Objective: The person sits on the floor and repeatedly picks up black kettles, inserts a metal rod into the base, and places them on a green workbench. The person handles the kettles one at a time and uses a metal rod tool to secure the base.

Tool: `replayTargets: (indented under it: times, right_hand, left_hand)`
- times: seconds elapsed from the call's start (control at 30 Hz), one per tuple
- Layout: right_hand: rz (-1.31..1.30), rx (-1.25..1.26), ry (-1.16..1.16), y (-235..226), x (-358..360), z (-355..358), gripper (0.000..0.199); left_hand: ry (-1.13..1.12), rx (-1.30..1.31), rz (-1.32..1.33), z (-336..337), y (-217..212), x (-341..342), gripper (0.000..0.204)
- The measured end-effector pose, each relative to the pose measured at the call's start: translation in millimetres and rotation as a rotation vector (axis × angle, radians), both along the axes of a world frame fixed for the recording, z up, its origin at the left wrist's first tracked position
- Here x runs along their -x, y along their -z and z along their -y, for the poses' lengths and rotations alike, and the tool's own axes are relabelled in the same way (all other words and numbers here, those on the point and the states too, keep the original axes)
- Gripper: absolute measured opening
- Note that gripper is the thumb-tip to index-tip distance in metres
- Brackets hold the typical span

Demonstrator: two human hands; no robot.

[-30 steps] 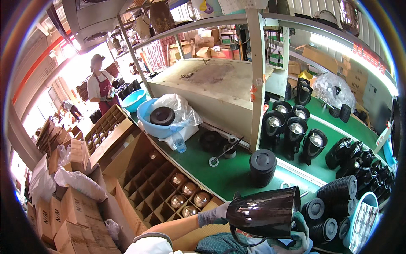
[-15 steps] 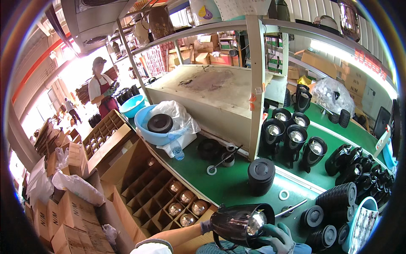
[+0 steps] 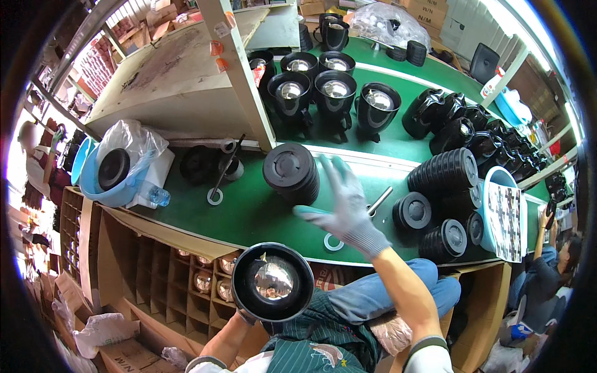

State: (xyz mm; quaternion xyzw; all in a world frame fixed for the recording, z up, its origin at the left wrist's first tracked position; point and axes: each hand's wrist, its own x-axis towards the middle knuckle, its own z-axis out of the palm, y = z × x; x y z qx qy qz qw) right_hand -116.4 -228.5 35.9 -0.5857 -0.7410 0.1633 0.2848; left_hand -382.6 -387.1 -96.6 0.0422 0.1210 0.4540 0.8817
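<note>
Left hand (image 3: pixel 247 317), gloved, mostly hidden under a black kettle body (image 3: pixel 272 281), gripping it from below at the near edge of the green counter (image 3: pixel 249 211), over the lap; the kettle's open top faces the camera, with a shiny metal inside. Right hand (image 3: pixel 346 208), in a grey glove with green fingertips, is raised over the counter's near edge, fingers spread, released and holding nothing. It hovers just beside a stack of black round lids (image 3: pixel 291 172) and near a metal rod (image 3: pixel 379 201) lying flat on the counter. A white ring (image 3: pixel 333 242) lies on the counter right below the hand, and another white ring (image 3: pixel 215 197) lies further left. More black lid stacks (image 3: pixel 444 174) sit toward the right end of the counter, next to a light blue basket (image 3: pixel 507 214). Upright black kettle bodies (image 3: pixel 336 90) stand in rows toward the far edge, behind a white post (image 3: pixel 242 74). At the left end there is a blue basin (image 3: pixel 102 180) with a clear plastic bag and a black part inside. Below the near edge sits a divided cardboard box (image 3: pixel 180 280), with shiny metal pieces in some cells. Another person (image 3: pixel 547 273) sits at the right end.
</note>
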Motion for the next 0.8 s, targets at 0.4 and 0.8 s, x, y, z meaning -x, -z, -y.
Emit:
replayTargets:
  times: [0.4,0.8]
  right_hand:
    - [-0.021,-0.202,0.052,0.7,16.3,-45.1,0.105]
    - [-0.360,-0.140,-0.094,-18.3,-87.4,175.5,0.121]
  left_hand:
    - [0.076,-0.003,-0.067,-47.8,18.0,-15.4,0.055]
    - [0.378,-0.581,-0.569,-81.5,-45.2,-83.7,0.050]
